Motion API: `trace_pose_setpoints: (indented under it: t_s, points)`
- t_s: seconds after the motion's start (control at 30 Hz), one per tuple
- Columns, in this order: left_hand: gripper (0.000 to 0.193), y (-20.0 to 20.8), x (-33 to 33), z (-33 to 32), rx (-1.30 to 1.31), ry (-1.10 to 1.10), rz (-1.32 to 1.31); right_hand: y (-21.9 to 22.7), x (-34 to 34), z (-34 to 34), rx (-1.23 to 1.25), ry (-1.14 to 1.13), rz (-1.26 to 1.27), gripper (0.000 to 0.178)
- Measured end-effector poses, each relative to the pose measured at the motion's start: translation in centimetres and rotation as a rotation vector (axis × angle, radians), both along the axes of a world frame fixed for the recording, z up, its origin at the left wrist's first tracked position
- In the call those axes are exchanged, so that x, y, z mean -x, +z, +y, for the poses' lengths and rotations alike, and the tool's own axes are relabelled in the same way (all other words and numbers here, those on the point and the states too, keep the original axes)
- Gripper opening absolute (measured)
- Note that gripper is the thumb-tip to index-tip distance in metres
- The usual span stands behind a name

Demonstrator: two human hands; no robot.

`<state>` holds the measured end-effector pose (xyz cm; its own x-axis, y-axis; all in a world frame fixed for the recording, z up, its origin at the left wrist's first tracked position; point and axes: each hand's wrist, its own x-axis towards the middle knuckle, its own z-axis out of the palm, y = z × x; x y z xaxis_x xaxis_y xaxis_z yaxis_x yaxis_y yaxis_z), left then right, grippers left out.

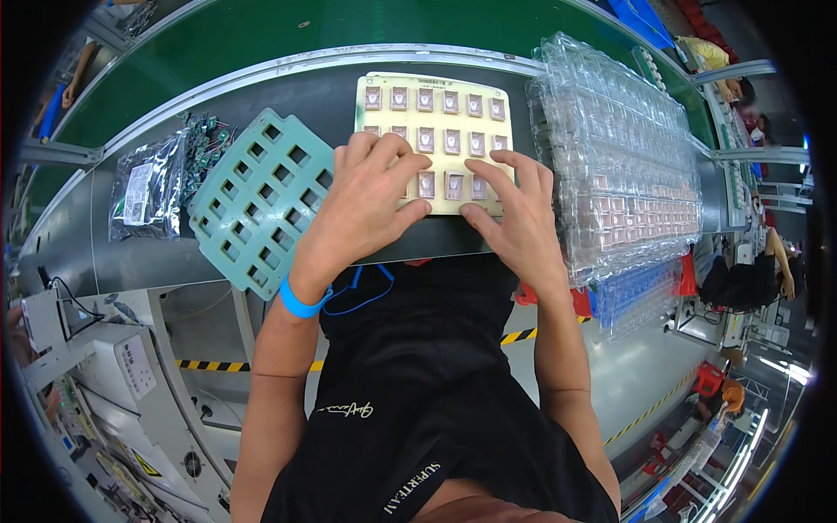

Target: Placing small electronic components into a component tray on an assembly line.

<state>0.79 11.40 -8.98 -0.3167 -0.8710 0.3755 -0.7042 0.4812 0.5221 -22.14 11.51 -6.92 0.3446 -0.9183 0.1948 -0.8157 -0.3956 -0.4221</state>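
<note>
In the head view, your left hand (366, 196) lies flat on the near left part of the cream tray (436, 83), with the fingers spread wide and pressing down; it holds nothing. Your right hand (514, 213) lies on the near right part of the same tray, fingers also spread and flat, gripping nothing. The two hands are just beside each other, with a narrow gap between them where some of the small brown parts (425, 98) show.

The cream tray rests on the dark belt (148, 253) in front of you, near its front edge. The small brown parts sit in rows in the pockets of the tray; the far rows are free, the near rows are partly under your hands.

On your left wrist is a blue wristband (301, 303), with a blue cord hanging from it.

To the left of the cream tray, touching your left forearm side, lies a green grid plate (253, 196) with square holes, tilted on the belt. Further left is a dark plastic bag (144, 196) with a white label. To the right of the cream tray stands a stack of clear plastic trays (619, 148), close to your right hand.
</note>
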Motion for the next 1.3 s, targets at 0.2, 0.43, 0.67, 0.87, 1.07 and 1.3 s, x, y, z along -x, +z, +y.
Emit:
trace_pose_setpoints:
  t_s: [0.2, 0.43, 0.67, 0.87, 1.07, 1.3]
  points:
    - [0.028, 1.1, -4.6, 2.8, -0.009, 0.207, 0.079, -0.9, -0.3, -1.4, 0.064, 0.111, -0.006, 0.041]
    - [0.024, -0.9, -9.7, 8.3, -0.055, 0.465, -0.001, 0.1, -0.4, -0.9, 0.168, 0.129, 0.116, 0.035]
    - [0.037, -2.3, -9.0, 11.9, -0.116, 0.506, -0.164, 0.0, -0.5, -0.8, 0.186, 0.131, 0.186, 0.036]
    - [0.043, -2.5, -8.6, 12.0, -0.120, 0.523, -0.218, -0.1, -0.4, -1.0, 0.205, 0.150, 0.124, 0.036]
    - [0.037, -3.1, -8.4, 12.1, -0.073, 0.533, -0.204, -0.2, -0.2, -1.0, 0.229, 0.189, 0.194, 0.038]
    - [0.027, -3.6, -8.4, 11.5, 0.009, 0.497, -0.229, 0.2, -0.3, -0.2, 0.204, 0.117, 0.158, 0.044]
